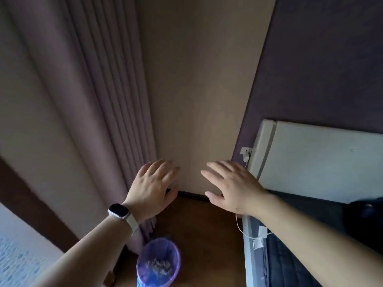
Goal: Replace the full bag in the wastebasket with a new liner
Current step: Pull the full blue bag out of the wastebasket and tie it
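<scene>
Head view, left hand (154,186) and right hand (232,186) reaching forward with fingers spread, grasping nothing, purple-lined wastebasket (158,264) sitting on the wooden floor (207,235) below, beside the curtain (87,121), crumpled trash showing inside.

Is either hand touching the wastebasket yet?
No: both hands, left and right, are open in the air, away from the wastebasket.

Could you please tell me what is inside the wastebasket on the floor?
The wastebasket is lined with a purple bag, and pale crumpled scraps lie in it. They are too blurred to identify, and anything beneath them is covered.
</scene>
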